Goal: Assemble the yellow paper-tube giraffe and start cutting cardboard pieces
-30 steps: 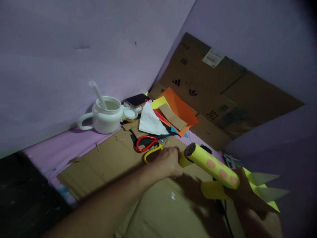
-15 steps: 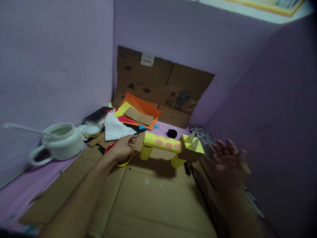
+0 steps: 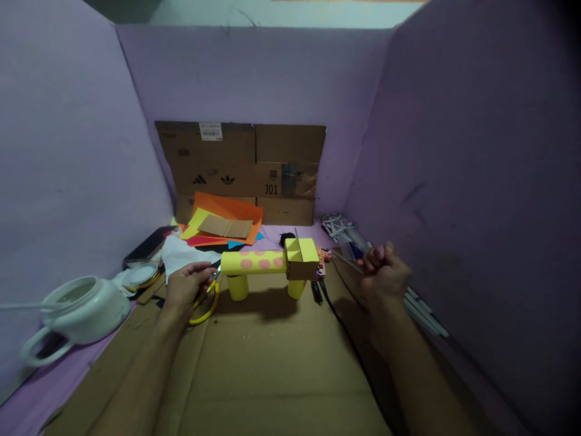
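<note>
A yellow paper tube (image 3: 254, 263) with pink spots stands on two short yellow tube legs, a cardboard box piece lined with yellow (image 3: 302, 267) at its right end. Just left of it, my left hand (image 3: 187, 287) has its fingers closed at a pair of scissors with a yellow handle (image 3: 207, 310); part of the metal shows by the fingertips. My right hand (image 3: 385, 275) is raised on the right with its fingers curled in. A pale, thin stick shape runs close to those fingers; whether they hold it or something small is hidden.
A white mug (image 3: 86, 312) with a stick in it stands left, beside a round lid (image 3: 140, 275). Coloured paper sheets (image 3: 245, 209) lie at the back before an upright cardboard panel (image 3: 240, 172). A black cable (image 3: 345, 327) crosses the cardboard mat (image 3: 272, 369). Purple walls enclose three sides.
My view has turned, levelling the scene. My right hand has gone from spread fingers to curled ones. The brown cardboard piece seen between my left fingers and the tube no longer shows.
</note>
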A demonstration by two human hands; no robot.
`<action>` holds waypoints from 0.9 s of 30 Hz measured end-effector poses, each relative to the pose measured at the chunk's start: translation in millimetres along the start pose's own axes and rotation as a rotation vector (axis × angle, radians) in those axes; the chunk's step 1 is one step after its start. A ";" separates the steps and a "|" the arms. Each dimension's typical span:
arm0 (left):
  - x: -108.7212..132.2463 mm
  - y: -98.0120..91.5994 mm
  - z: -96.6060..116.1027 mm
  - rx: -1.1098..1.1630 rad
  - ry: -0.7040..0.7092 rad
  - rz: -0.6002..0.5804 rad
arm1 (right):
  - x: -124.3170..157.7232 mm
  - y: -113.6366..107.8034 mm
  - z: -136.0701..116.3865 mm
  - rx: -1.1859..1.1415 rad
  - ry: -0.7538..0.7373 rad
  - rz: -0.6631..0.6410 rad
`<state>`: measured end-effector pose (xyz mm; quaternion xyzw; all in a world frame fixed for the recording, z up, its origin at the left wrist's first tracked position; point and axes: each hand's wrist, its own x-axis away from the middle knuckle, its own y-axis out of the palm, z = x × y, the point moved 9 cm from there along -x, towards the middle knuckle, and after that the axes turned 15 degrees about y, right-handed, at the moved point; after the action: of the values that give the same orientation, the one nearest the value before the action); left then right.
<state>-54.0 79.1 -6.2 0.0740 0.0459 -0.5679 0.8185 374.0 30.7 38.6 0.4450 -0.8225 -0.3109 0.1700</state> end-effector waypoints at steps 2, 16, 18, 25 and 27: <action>-0.7 -1.6 0.4 0.012 -0.001 0.019 | 0.0 -0.2 1.3 0.000 0.017 0.017; -7.6 -7.6 -3.2 0.074 -0.007 0.058 | -3.3 12.5 34.2 0.420 0.221 -0.104; -7.0 -6.9 -3.4 0.074 -0.012 0.036 | -2.5 15.4 49.2 0.547 0.290 -0.175; -0.6 8.4 7.2 0.074 0.024 -0.127 | 21.1 39.6 93.8 0.867 0.397 -0.475; 0.3 13.6 10.9 0.086 0.056 -0.190 | 27.5 45.9 99.8 0.935 0.361 -0.526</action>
<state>-41.3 81.6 5.5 0.1202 0.0512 -0.6420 0.7555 274.7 62.5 -5.6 0.7089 -0.6921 0.1354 0.0097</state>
